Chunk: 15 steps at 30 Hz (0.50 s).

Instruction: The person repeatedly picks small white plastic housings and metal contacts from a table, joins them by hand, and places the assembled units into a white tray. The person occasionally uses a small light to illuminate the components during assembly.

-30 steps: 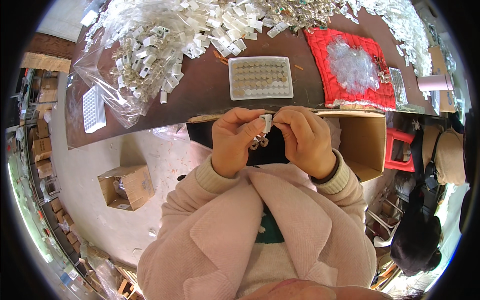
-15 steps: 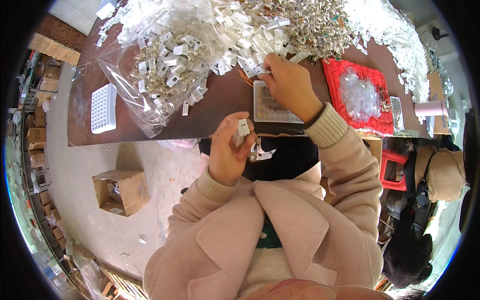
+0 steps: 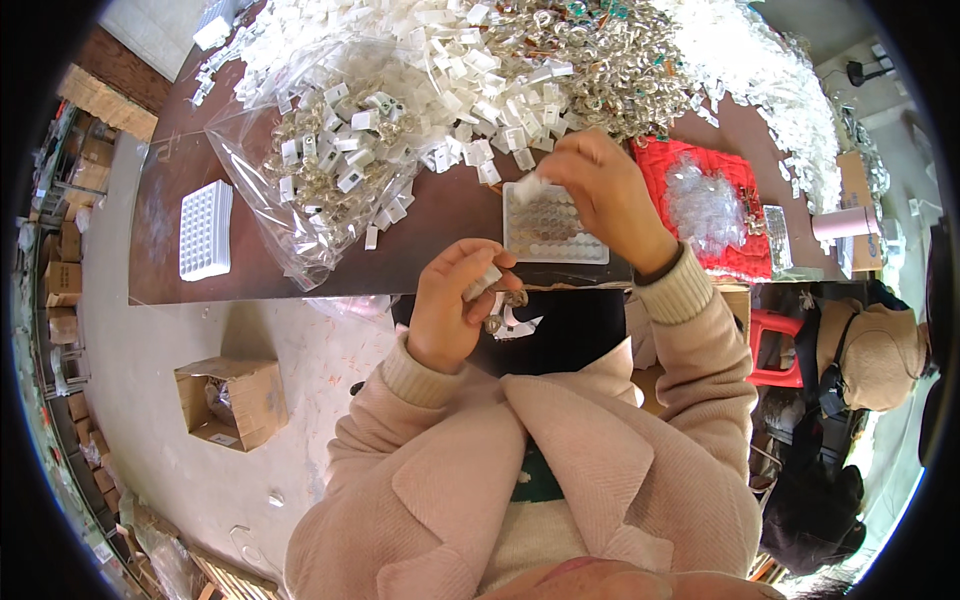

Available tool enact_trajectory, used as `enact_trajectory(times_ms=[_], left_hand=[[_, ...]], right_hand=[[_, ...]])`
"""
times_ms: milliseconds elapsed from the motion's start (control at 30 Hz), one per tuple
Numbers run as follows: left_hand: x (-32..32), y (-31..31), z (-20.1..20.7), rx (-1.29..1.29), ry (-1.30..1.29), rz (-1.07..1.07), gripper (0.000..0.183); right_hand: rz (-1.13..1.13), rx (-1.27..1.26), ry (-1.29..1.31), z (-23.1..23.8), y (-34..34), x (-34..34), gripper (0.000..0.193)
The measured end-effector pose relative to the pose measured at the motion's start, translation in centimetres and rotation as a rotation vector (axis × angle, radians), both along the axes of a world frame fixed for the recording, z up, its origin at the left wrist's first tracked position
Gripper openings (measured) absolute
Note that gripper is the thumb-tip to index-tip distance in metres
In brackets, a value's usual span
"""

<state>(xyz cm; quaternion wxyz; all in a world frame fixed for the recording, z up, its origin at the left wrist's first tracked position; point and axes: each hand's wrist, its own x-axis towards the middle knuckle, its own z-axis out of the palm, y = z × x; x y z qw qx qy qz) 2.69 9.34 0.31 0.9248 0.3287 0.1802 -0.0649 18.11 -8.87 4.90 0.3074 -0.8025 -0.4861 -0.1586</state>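
The left hand is clamped on a white piece, just short of the near edge of the brown bench, above the lap. Small metal rings hang by its fingers; the curled grip seems meant to steady the piece while keeping them together. The right hand has its fingertips together on a second white piece, raised over the far part of a shallow tray of round discs; blur hides the exact grip.

The tray lies along the near edge, between the person and the heap of white pieces, probably for a short reach. To its left, brown benchtop leaves room for sideways movement as far as the stack of white trays. Movement is tighter on the far side, where the heap comes close, and on the right, where the red cloth lies.
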Motion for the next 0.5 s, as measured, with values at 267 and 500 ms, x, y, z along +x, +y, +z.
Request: enact_trajectory(times_ms=[267, 500], left_hand=[[-0.3, -1.3, 0.3, 0.021, -0.054, -0.281, 0.029], [-0.4, -1.9, 0.1, 0.022, 0.001, -0.212, 0.029]], right_hand=[[0.340, -0.068, 0.083, 2.8, -2.2, -4.9, 0.041], [0.323, -0.005, 0.048, 1.6, -1.6, -3.3, 0.032]])
